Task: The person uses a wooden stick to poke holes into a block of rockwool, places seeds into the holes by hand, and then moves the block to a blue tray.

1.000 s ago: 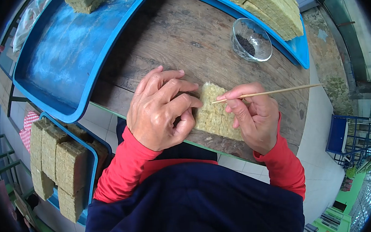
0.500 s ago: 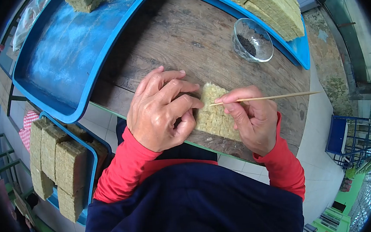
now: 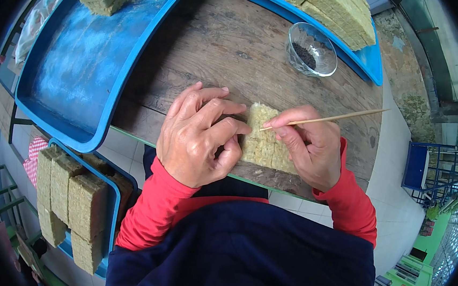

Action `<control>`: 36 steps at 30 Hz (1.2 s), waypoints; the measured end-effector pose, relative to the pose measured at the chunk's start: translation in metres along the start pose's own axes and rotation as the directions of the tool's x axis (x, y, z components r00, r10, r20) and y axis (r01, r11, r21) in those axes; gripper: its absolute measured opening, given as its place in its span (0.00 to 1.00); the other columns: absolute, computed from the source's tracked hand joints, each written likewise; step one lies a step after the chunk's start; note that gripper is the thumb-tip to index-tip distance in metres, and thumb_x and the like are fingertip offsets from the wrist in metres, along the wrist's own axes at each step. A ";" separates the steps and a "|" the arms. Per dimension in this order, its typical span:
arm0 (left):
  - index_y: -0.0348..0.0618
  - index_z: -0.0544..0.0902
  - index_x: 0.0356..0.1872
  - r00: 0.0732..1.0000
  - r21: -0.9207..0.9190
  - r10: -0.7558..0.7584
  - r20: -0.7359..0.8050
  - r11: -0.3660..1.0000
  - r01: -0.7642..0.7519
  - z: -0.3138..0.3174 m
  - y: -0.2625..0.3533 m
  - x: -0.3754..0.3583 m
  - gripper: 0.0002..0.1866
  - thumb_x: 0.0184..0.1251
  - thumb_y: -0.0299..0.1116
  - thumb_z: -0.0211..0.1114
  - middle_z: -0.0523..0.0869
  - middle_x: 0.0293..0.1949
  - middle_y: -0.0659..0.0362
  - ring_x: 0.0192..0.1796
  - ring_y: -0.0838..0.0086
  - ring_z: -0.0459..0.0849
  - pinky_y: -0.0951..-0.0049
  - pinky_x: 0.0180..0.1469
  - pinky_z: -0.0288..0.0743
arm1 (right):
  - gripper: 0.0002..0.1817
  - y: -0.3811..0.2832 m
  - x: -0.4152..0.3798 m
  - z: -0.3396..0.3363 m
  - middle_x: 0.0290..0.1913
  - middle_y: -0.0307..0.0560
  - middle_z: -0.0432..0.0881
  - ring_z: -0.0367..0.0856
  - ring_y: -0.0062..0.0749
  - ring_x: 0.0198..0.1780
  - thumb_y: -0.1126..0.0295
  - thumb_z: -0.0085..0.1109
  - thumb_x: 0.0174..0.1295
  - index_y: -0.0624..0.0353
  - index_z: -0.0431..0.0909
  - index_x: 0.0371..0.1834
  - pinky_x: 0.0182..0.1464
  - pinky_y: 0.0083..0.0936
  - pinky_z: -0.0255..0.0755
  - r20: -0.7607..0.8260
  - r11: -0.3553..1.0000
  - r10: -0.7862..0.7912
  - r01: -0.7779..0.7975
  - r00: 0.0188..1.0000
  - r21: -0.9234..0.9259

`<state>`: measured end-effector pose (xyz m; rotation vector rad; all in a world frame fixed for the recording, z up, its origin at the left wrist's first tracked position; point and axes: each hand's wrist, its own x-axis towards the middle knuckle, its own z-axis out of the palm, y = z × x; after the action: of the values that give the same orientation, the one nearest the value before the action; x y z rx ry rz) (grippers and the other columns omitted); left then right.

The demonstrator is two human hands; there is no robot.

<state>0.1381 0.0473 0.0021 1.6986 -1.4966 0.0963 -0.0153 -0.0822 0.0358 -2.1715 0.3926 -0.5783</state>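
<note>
Our right hand pinches a wooden skewer, tip pointing left at the rockwool slab — slab between our hands — left hand curled by its edge, grip unclear.

Left hand curled, right hand pinched

There are one stick, one glass bowl and two tabletop trays.

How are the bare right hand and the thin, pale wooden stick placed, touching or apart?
Touching. The head view shows the right hand pinching the stick between thumb and index finger, near one end.
</note>
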 end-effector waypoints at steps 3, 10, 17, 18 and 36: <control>0.50 0.86 0.26 1.000 -0.001 -0.001 -0.004 1.000 0.001 0.000 0.001 0.000 0.11 0.37 0.24 0.62 0.86 0.39 0.63 0.52 0.60 0.82 0.48 0.61 0.70 | 0.05 0.001 0.002 0.001 0.31 0.44 0.81 0.80 0.29 0.27 0.81 0.60 0.59 0.60 0.80 0.37 0.28 0.23 0.70 0.020 0.997 -0.069 0.069 0.997 -0.017; 0.50 0.86 0.25 1.000 0.005 -0.003 -0.008 1.000 0.003 0.000 0.001 0.001 0.11 0.36 0.24 0.62 0.86 0.39 0.63 0.52 0.60 0.82 0.48 0.61 0.70 | 0.05 0.004 0.001 -0.006 0.30 0.42 0.82 0.80 0.18 0.27 0.80 0.58 0.63 0.60 0.78 0.40 0.28 0.17 0.72 -0.176 0.980 0.091 -0.057 0.980 0.188; 0.50 0.86 0.25 1.000 0.004 -0.007 -0.002 1.000 0.007 0.000 0.001 0.000 0.12 0.36 0.24 0.62 0.86 0.39 0.63 0.52 0.59 0.82 0.47 0.61 0.70 | 0.05 0.007 0.001 -0.005 0.29 0.41 0.81 0.80 0.20 0.26 0.80 0.59 0.62 0.60 0.78 0.40 0.28 0.17 0.71 -0.133 0.992 0.115 -0.106 0.984 0.073; 0.51 0.86 0.26 1.000 0.003 -0.008 -0.002 1.000 0.008 0.000 0.001 0.000 0.12 0.36 0.24 0.62 0.86 0.39 0.63 0.52 0.60 0.82 0.47 0.61 0.70 | 0.06 0.008 0.000 -0.005 0.29 0.41 0.81 0.79 0.21 0.26 0.81 0.59 0.62 0.59 0.78 0.40 0.27 0.18 0.70 -0.129 0.996 0.081 -0.077 0.988 0.037; 0.50 0.86 0.26 1.000 0.005 -0.004 -0.006 1.000 0.004 0.001 0.000 0.000 0.11 0.37 0.24 0.62 0.86 0.39 0.63 0.53 0.59 0.81 0.48 0.61 0.70 | 0.05 0.000 -0.002 -0.005 0.31 0.43 0.81 0.77 0.27 0.23 0.80 0.61 0.59 0.60 0.80 0.38 0.25 0.22 0.68 -0.094 0.999 0.036 -0.034 0.995 0.021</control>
<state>0.1374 0.0471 0.0018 1.7038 -1.4894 0.1031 -0.0198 -0.0846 0.0385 -2.1199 0.4732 -0.6639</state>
